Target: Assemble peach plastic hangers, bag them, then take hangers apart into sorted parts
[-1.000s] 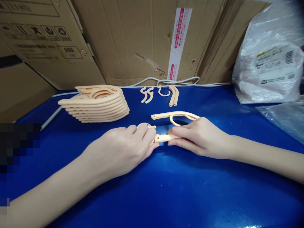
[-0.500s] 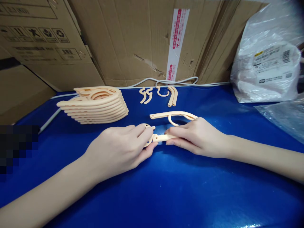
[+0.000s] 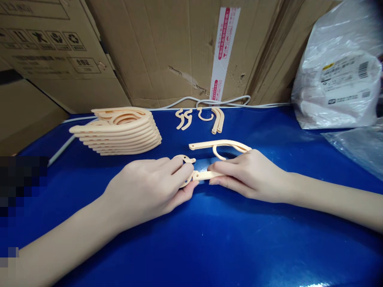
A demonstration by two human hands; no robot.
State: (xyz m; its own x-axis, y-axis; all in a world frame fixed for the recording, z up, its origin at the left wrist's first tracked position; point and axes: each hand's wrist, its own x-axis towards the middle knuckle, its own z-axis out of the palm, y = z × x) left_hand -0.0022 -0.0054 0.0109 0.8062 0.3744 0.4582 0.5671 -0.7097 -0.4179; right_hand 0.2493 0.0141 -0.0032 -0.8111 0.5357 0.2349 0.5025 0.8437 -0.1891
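Note:
My left hand [image 3: 155, 185] is closed around a cream plastic curved piece with small holes [image 3: 186, 158], most of it hidden by the fingers. My right hand [image 3: 245, 173] pinches a cream hanger arm [image 3: 206, 175]; its holed end meets the piece at my left fingertips. Whether the two parts are joined, I cannot tell. Just beyond my right hand lies another cream hanger arm [image 3: 212, 144] with a curved hook piece [image 3: 218, 153] below it. A tall stack of cream folding hangers [image 3: 125, 133] stands at the back left.
Along the back of the blue table [image 3: 209, 239] lie two small S-shaped pieces [image 3: 184, 119], a hook [image 3: 206, 115] and two short arms [image 3: 218, 120]. A white cable [image 3: 176, 104] runs before the cardboard boxes [image 3: 167, 52]. A plastic bag [image 3: 335, 87] sits at the right.
Both hands keep their hold on the same parts and have hardly moved. The view has shifted very slightly.

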